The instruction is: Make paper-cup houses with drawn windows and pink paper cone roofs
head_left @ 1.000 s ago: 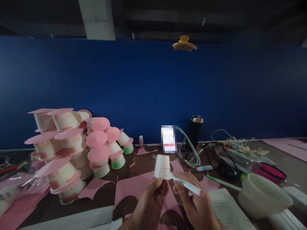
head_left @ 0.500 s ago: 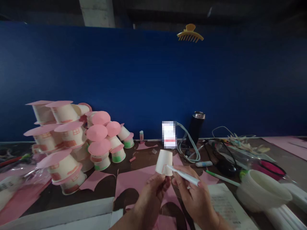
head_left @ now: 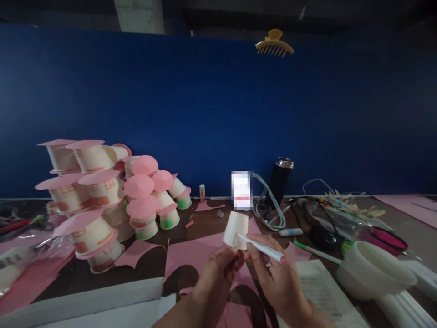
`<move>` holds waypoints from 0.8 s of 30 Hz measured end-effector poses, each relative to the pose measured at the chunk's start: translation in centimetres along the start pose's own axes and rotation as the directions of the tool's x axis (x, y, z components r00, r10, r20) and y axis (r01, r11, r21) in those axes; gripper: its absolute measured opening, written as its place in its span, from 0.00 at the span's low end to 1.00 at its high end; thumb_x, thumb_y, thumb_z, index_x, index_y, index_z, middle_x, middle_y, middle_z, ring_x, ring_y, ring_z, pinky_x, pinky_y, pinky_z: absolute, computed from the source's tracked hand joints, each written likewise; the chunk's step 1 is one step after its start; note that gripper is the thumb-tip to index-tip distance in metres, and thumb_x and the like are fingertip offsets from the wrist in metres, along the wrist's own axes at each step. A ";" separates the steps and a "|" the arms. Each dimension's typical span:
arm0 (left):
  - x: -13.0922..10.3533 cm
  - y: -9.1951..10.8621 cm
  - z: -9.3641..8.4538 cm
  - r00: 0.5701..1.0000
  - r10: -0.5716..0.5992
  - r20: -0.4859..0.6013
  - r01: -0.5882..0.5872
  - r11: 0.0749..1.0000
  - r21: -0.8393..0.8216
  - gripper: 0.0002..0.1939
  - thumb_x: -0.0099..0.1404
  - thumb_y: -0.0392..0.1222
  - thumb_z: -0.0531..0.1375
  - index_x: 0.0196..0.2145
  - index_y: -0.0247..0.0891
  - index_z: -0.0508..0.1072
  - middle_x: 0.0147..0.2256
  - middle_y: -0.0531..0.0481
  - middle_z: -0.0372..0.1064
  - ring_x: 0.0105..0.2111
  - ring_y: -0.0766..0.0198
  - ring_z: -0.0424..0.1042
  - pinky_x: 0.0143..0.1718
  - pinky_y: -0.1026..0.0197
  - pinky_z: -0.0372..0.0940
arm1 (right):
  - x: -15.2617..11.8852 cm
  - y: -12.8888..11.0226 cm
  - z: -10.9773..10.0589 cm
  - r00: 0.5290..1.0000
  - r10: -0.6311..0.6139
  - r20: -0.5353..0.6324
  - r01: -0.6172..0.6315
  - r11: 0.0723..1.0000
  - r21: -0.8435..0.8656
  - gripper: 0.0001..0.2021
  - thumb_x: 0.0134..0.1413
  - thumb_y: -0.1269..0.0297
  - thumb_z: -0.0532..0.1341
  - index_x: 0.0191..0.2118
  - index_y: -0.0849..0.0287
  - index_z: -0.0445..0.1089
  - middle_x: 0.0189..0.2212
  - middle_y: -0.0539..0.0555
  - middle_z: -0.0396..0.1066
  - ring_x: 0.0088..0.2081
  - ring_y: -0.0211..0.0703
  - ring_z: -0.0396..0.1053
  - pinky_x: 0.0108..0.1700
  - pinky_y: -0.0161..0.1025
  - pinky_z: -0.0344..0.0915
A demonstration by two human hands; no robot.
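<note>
A small white paper cup [head_left: 235, 226] is held upside down at the lower middle, its rim pinched by the fingers of my left hand [head_left: 218, 275]. My right hand [head_left: 278, 273] grips a white marker [head_left: 264, 248] with a reddish end, and its tip touches the cup's side near a short reddish line. Both hands are close together at the cup's rim. Pink cut paper [head_left: 191, 250] lies beneath them. To the left, stacked white cups [head_left: 104, 190] carry pink round tops and reddish drawn windows and doors; some have green marks.
A blurred bright screen [head_left: 241, 190], a coiled cable [head_left: 280, 218] and a black bottle [head_left: 280, 180] stand behind. At right are a white bowl [head_left: 373, 269], a black mouse [head_left: 321, 238] and a green-tipped marker [head_left: 316, 252]. A white box [head_left: 112, 303] edges the front left.
The cup has shifted very slightly right and up between my hands. My grips on cup and marker look the same, and the whole view has moved a little.
</note>
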State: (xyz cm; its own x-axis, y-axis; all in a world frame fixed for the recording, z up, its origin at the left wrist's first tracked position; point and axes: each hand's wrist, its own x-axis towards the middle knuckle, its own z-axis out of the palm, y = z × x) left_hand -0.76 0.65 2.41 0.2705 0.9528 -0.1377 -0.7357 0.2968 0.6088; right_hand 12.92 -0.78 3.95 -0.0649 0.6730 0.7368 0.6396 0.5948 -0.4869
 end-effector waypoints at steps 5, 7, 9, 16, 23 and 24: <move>0.1 0.0 0.0 1.000 -0.013 0.008 0.013 1.000 -0.003 0.03 0.56 0.33 0.64 0.30 0.30 0.78 0.33 0.45 0.75 0.36 0.66 0.73 0.45 0.63 0.68 | 0.1 0.0 0.0 1.000 0.010 -0.005 -0.010 1.000 -0.011 0.10 0.62 0.69 0.55 0.48 0.59 0.67 0.39 0.56 0.74 0.39 0.43 0.73 0.43 0.39 0.70; 0.1 0.1 0.1 1.000 -0.013 0.005 0.013 1.000 0.008 0.04 0.56 0.32 0.64 0.31 0.29 0.78 0.32 0.45 0.75 0.35 0.66 0.72 0.45 0.63 0.68 | 0.2 -0.1 0.1 1.000 0.014 -0.001 -0.014 1.000 -0.024 0.10 0.62 0.69 0.55 0.48 0.59 0.68 0.39 0.56 0.74 0.40 0.43 0.73 0.44 0.39 0.70; 0.1 0.1 0.1 1.000 -0.012 0.002 0.012 1.000 0.014 0.05 0.55 0.33 0.65 0.31 0.29 0.78 0.32 0.46 0.74 0.34 0.67 0.72 0.44 0.64 0.68 | 0.2 0.0 0.1 1.000 0.012 0.004 -0.012 0.999 -0.030 0.10 0.62 0.69 0.55 0.48 0.59 0.68 0.39 0.56 0.74 0.41 0.43 0.73 0.44 0.39 0.69; 0.1 0.0 0.0 1.000 -0.009 0.011 0.008 1.000 0.030 0.05 0.56 0.34 0.65 0.32 0.29 0.78 0.33 0.45 0.74 0.35 0.66 0.71 0.45 0.63 0.67 | 0.1 0.2 0.1 1.000 0.026 -0.006 -0.026 0.999 -0.036 0.10 0.62 0.68 0.56 0.47 0.59 0.68 0.39 0.56 0.74 0.41 0.43 0.73 0.43 0.39 0.70; 0.3 -0.3 -0.2 1.000 0.027 0.014 -0.028 0.999 0.024 0.06 0.57 0.35 0.64 0.31 0.28 0.78 0.33 0.43 0.74 0.36 0.64 0.71 0.46 0.61 0.66 | 0.1 -0.4 -0.4 0.997 0.016 -0.077 -0.020 0.998 -0.051 0.09 0.62 0.67 0.56 0.46 0.57 0.68 0.37 0.55 0.74 0.39 0.44 0.74 0.42 0.40 0.71; 0.3 -0.3 -0.3 0.999 0.045 0.010 -0.045 0.999 0.017 0.05 0.57 0.35 0.64 0.31 0.28 0.78 0.33 0.43 0.74 0.36 0.63 0.72 0.46 0.61 0.66 | 0.2 -0.5 -0.5 0.995 0.027 -0.092 -0.032 0.998 -0.047 0.09 0.61 0.66 0.56 0.46 0.57 0.68 0.36 0.55 0.74 0.37 0.43 0.74 0.41 0.39 0.71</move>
State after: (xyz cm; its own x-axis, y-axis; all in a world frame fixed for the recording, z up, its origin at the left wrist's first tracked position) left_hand -0.61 0.86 1.97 0.2431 0.9646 -0.1022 -0.7366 0.2521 0.6276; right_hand 12.93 -1.17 4.53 0.0231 0.6459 0.7631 0.6770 0.5515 -0.4873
